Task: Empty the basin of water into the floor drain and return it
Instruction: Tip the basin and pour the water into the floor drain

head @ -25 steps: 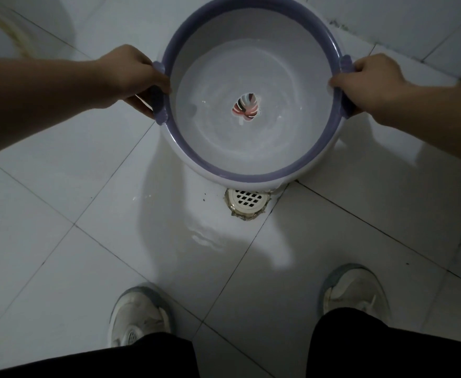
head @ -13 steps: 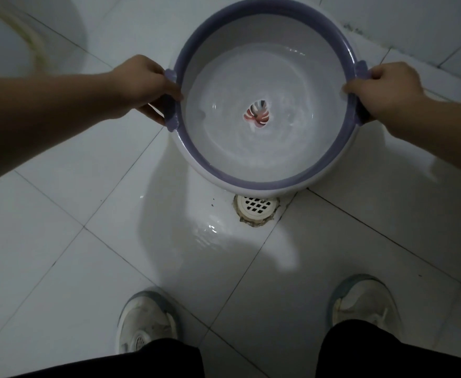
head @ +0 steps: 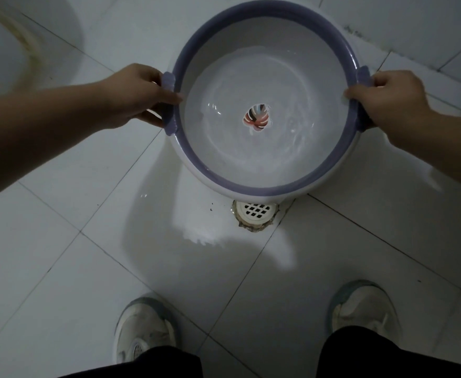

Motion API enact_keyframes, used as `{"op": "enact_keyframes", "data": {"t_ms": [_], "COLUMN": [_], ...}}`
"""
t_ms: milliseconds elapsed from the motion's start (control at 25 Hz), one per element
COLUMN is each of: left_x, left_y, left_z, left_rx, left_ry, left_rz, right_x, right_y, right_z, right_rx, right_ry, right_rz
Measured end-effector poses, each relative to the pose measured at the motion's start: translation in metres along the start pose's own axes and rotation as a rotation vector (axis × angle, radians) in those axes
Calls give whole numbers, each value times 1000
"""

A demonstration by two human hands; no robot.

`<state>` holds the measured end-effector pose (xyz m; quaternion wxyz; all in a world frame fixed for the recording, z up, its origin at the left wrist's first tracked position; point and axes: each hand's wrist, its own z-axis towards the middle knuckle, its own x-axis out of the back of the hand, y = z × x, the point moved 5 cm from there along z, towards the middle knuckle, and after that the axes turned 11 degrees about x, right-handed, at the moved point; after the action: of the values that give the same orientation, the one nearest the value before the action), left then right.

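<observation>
A round white basin (head: 292, 186) with a purple rim holds shallow water and has a striped leaf mark at its centre. My left hand (head: 139, 95) grips the purple handle on its left side. On the opposite handle my right hand (head: 387, 98) is closed. The basin is held above the tiled floor, its near edge just over the round white floor drain (head: 255, 214). A thin film of water (head: 199, 236) lies on the tile left of the drain.
White floor tiles (head: 60, 282) spread all around. A curved white fixture (head: 3, 58) with a stained edge sits at the far left. My two shoes (head: 142, 328) (head: 363, 304) stand on the tiles below the drain. A wall base (head: 415, 31) runs behind the basin.
The basin and both hands sit slightly lower and further right in view. The wet patch beside the drain has spread a little.
</observation>
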<state>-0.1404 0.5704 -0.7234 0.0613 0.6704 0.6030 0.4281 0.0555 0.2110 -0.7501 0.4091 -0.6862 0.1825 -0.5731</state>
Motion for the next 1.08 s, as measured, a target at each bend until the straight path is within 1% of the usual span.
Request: {"op": "enact_keyframes", "data": {"t_ms": [360, 520, 640, 920, 1081], "left_x": [-13, -16, -16, -21, -23], "left_y": [-15, -18, -18, -14, -12], "left_z": [-1, -1, 0, 0, -2], "left_rx": [-13, -2, -4, -38, -65], "left_ry": [74, 121, 155, 141, 143], "left_rz": [-139, -164, -162, -148, -147], "right_x": [-2, -3, -2, 5, 7], "right_y": [-2, 4, 7, 9, 4], "right_z": [-7, -13, -13, -16, -18], "right_rx": [41, 10, 9, 16, 57], "right_ry": [-67, -43, -17, 5, 0], "right_rz": [38, 104, 93, 88, 76]}}
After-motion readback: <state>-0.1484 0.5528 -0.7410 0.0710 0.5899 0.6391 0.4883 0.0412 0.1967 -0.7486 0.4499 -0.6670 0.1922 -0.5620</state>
